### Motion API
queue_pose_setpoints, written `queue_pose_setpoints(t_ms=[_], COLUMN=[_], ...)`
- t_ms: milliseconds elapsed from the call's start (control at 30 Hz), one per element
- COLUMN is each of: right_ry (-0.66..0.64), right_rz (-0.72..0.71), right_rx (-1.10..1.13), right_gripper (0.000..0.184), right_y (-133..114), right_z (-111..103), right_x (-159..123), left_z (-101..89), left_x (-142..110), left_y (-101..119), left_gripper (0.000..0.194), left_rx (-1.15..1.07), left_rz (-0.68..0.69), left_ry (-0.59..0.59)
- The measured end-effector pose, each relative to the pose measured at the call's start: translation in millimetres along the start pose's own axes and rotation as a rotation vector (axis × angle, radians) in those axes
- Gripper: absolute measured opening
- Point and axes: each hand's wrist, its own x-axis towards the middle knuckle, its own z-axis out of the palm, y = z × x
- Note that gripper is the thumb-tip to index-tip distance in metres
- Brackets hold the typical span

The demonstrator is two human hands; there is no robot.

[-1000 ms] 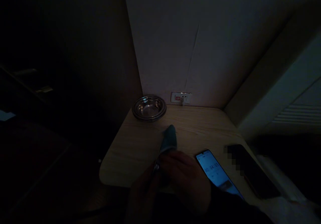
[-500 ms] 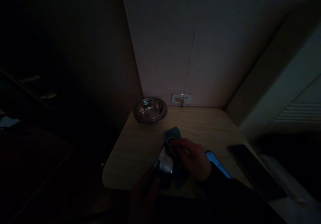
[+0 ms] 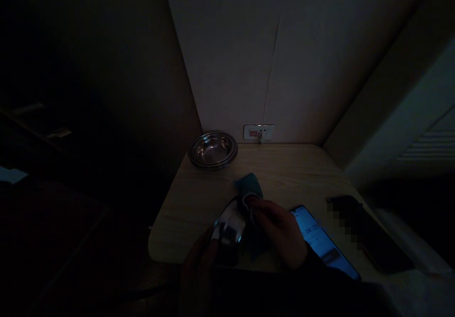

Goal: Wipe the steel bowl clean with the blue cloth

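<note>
A shiny metal bowl (image 3: 231, 224) is tilted on its side near the front edge of the table. My left hand (image 3: 199, 258) grips its rim from the lower left, closed on it, though the fingers are dim. Pinched in my right hand (image 3: 279, 227) is a teal cloth (image 3: 250, 184), pressed against the bowl's upper right edge. Part of the cloth hangs below that hand in shadow. Behind, at the table's far left corner, sits a stack of metal bowls (image 3: 213, 151).
The light wood table (image 3: 185, 203) meets a wall with a socket (image 3: 259, 132). A lit phone (image 3: 323, 241) lies beside my right forearm. Farther right is a dark flat object (image 3: 384, 241), partly blurred out. A slatted panel (image 3: 430, 146) stands at the right.
The bowl has turned so more of its shiny surface faces up. My right hand has shifted slightly right with the cloth. More of the phone's screen shows, as the view has moved a little.
</note>
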Motion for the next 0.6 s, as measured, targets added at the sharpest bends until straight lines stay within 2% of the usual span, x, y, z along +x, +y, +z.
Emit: queue_pose_setpoints(t_ms=[100,233,300,433,500,600], right_ry=[-0.004,0.003,0.003,0.005,-0.005,-0.010], right_rz=[0.034,0.077,0.067,0.013,-0.042,-0.126], right_rx=[0.017,0.042,0.038,-0.049,-0.091,-0.136], right_gripper=[0.020,0.019,0.019,0.019,0.020,0.019], right_y=[-0.4,-1.2,-0.9,-1.0,-1.6,-2.9], right_z=[-1.4,-2.4,-1.9,-0.4,-0.7,-2.6], right_x=[-2.5,-6.8,-9.0,-14.0,-16.2,-18.9], left_z=[-9.7,-22.0,-23.3,-18.3,-16.0,-14.0], left_x=[0.0,-0.6,-1.1,-0.1,0.6,-0.4], left_y=[-13.4,-18.2,-13.2,6.6,15.7,19.8], left_gripper=[0.033,0.030,0.028,0.028,0.029,0.032], left_rx=[0.071,0.112,0.107,0.049,0.044,0.065], left_rz=[0.143,0.196,0.125,-0.136,-0.163,-0.111], left_ry=[0.036,0.066,0.069,0.043,-0.024,-0.099])
